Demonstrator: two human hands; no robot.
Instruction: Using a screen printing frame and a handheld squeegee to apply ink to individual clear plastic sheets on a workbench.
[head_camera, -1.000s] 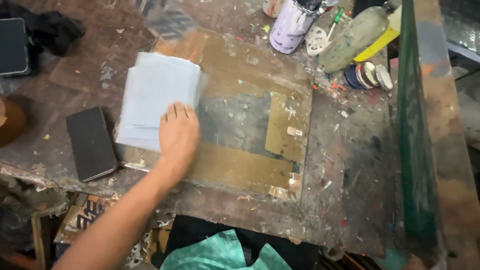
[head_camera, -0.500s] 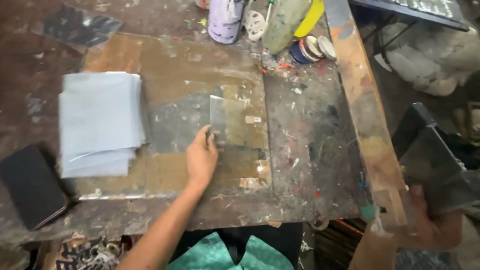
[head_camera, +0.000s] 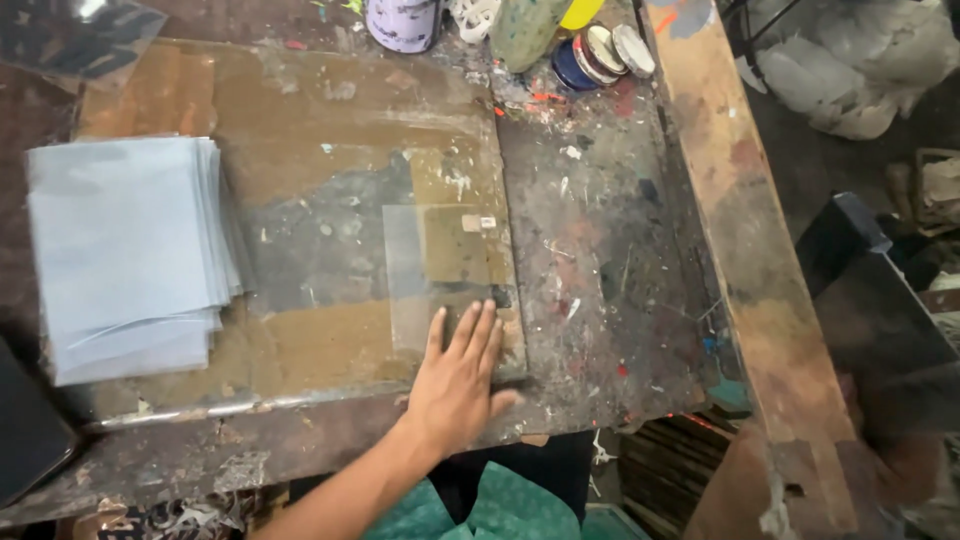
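Workbench: a paint-spattered, dark brown work table (head_camera: 600, 260) fills most of the frame, seen from above.
Wooden beam: a long, worn, paint-streaked plank (head_camera: 745, 270) runs from the top centre down to the lower right, along the table's right edge.
Base plate: a large, stained, brownish flat sheet (head_camera: 300, 130) lies on the table, covering the upper left and centre.
Dark panel: a large, dark, flat pane (head_camera: 880, 320) stands tilted at the right edge; whether a hand holds it cannot be told.
Paper stack: a pile of pale blue-grey rectangular sheets (head_camera: 125, 255) rests at the left, on the base plate.
Clear sheet: a small transparent rectangular pane (head_camera: 425, 260) lies flat at centre, on the base plate's right part.
Left hand (head_camera: 458, 375): lower centre, open and flat, fingers spread, pressing on the clear sheet's lower edge, gripping nothing.
Containers: a purple-white can (head_camera: 403, 22) and round coloured lids (head_camera: 600, 50) stand at the top centre.
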